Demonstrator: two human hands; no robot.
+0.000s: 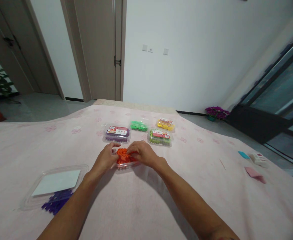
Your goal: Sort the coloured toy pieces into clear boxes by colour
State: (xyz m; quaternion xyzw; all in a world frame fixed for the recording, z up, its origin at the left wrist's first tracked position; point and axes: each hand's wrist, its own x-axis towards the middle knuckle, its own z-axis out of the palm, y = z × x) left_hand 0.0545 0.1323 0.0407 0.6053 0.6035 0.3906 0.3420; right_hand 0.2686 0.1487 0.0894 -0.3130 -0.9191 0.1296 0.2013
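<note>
A clear plastic box full of orange pieces (123,157) lies on the pink flowered cloth (141,200) in the middle. My left hand (106,158) grips its left edge, fingers curled round the rim. My right hand (143,152) rests on the box's right side, fingers bent and pressed down into the orange pieces. What the right fingers pinch is hidden. Just behind stand a lidded box of purple pieces (117,133), a box of green pieces (139,125), a lidded box of light-green pieces (160,137) and a lidded box of yellow pieces (165,123).
At the front left a clear lid with a white card (55,182) lies over loose purple pieces (56,201). To the right lie a pink pad (255,174), a blue piece (243,154) and a small white box (259,159). Doors and glass panels stand beyond.
</note>
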